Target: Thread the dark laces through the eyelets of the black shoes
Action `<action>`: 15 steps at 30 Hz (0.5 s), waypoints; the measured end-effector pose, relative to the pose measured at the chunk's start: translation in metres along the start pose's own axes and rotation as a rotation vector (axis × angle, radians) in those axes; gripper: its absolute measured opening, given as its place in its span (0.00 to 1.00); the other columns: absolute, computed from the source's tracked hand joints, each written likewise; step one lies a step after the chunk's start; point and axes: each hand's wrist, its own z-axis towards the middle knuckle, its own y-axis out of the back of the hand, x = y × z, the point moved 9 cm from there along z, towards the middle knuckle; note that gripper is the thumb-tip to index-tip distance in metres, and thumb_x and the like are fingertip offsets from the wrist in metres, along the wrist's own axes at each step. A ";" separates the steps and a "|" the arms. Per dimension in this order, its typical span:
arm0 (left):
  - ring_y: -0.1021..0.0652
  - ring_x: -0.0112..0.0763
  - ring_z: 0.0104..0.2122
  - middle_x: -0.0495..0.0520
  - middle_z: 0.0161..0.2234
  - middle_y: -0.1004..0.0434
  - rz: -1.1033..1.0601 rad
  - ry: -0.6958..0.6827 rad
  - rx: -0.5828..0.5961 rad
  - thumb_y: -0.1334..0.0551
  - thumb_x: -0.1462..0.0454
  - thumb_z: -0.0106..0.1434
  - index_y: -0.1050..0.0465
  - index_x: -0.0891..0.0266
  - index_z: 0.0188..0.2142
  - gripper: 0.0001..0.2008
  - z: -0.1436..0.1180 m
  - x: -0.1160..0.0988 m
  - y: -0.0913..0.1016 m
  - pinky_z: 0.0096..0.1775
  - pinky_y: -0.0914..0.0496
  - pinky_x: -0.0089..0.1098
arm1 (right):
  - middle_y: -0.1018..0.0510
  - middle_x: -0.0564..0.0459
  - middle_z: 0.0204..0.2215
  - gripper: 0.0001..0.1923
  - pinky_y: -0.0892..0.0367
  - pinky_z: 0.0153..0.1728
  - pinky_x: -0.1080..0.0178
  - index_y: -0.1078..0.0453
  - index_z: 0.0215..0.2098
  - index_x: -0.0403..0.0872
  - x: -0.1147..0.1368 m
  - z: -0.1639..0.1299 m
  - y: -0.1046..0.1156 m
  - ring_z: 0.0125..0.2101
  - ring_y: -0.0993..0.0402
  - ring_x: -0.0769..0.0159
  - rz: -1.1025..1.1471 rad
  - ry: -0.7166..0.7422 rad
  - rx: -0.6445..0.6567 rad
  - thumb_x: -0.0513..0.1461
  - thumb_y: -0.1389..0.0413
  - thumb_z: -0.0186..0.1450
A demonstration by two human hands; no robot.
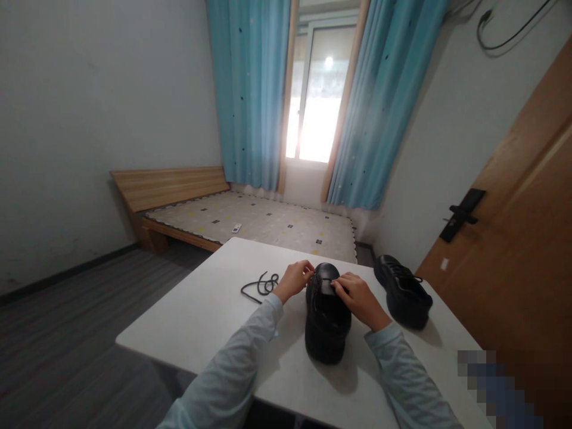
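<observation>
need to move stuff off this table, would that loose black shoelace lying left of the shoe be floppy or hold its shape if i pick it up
Probably floppy: the thin black shoelace lies in slack loops on the white table. It looks light, so a push would likely drag and bunch it, not roll it. One end seems to run to the left hand, so it may tug the black shoe.

A white table (201, 322) carries two black shoes — one (328, 319) near the middle, another (403, 291) toward its right edge — and a loose black lace (261, 285).
</observation>
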 end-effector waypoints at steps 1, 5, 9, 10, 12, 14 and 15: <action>0.23 0.26 0.25 0.51 0.27 0.23 -0.007 -0.002 0.000 0.44 0.66 0.60 0.29 0.63 0.34 0.06 -0.001 0.001 -0.001 0.32 0.29 0.27 | 0.23 0.48 0.27 0.17 0.39 0.38 0.61 0.27 0.29 0.44 0.000 0.002 0.000 0.33 0.30 0.62 -0.038 -0.018 0.022 0.39 0.55 0.67; 0.22 0.27 0.27 0.50 0.27 0.23 -0.009 -0.018 -0.010 0.44 0.66 0.60 0.29 0.63 0.34 0.06 -0.003 0.001 0.000 0.32 0.28 0.28 | 0.21 0.48 0.34 0.16 0.38 0.39 0.62 0.28 0.44 0.48 0.001 0.009 -0.002 0.36 0.26 0.62 -0.111 -0.069 0.095 0.40 0.56 0.67; 0.22 0.26 0.28 0.50 0.28 0.24 -0.026 -0.042 0.011 0.44 0.66 0.60 0.29 0.63 0.34 0.06 -0.004 0.001 0.000 0.32 0.28 0.27 | 0.21 0.47 0.40 0.17 0.37 0.42 0.63 0.29 0.49 0.48 0.001 0.015 -0.008 0.40 0.25 0.62 -0.099 -0.072 0.159 0.39 0.54 0.66; 0.22 0.26 0.28 0.50 0.28 0.24 -0.019 -0.051 0.011 0.44 0.66 0.60 0.29 0.63 0.34 0.06 -0.004 0.000 0.000 0.33 0.28 0.27 | 0.21 0.47 0.40 0.17 0.37 0.42 0.63 0.28 0.48 0.48 0.000 0.017 -0.009 0.40 0.26 0.62 -0.094 -0.071 0.172 0.39 0.54 0.66; 0.23 0.26 0.28 0.50 0.28 0.24 0.021 -0.075 -0.004 0.44 0.67 0.60 0.28 0.63 0.34 0.06 -0.006 -0.002 0.003 0.34 0.29 0.27 | 0.20 0.48 0.38 0.15 0.37 0.42 0.64 0.26 0.44 0.48 -0.001 0.021 -0.012 0.39 0.25 0.63 -0.082 -0.068 0.194 0.39 0.53 0.65; 0.23 0.26 0.28 0.50 0.27 0.24 0.087 -0.104 -0.035 0.44 0.69 0.59 0.27 0.63 0.33 0.07 -0.007 -0.006 0.007 0.35 0.30 0.28 | 0.20 0.49 0.35 0.14 0.37 0.41 0.65 0.24 0.40 0.48 -0.003 0.025 -0.013 0.38 0.25 0.64 -0.073 -0.066 0.210 0.39 0.52 0.64; 0.24 0.27 0.29 0.50 0.27 0.24 0.122 -0.120 -0.052 0.44 0.69 0.59 0.27 0.63 0.32 0.07 -0.007 -0.008 0.008 0.36 0.31 0.28 | 0.19 0.49 0.34 0.14 0.37 0.40 0.66 0.24 0.39 0.48 -0.003 0.027 -0.014 0.37 0.25 0.64 -0.072 -0.066 0.217 0.39 0.52 0.64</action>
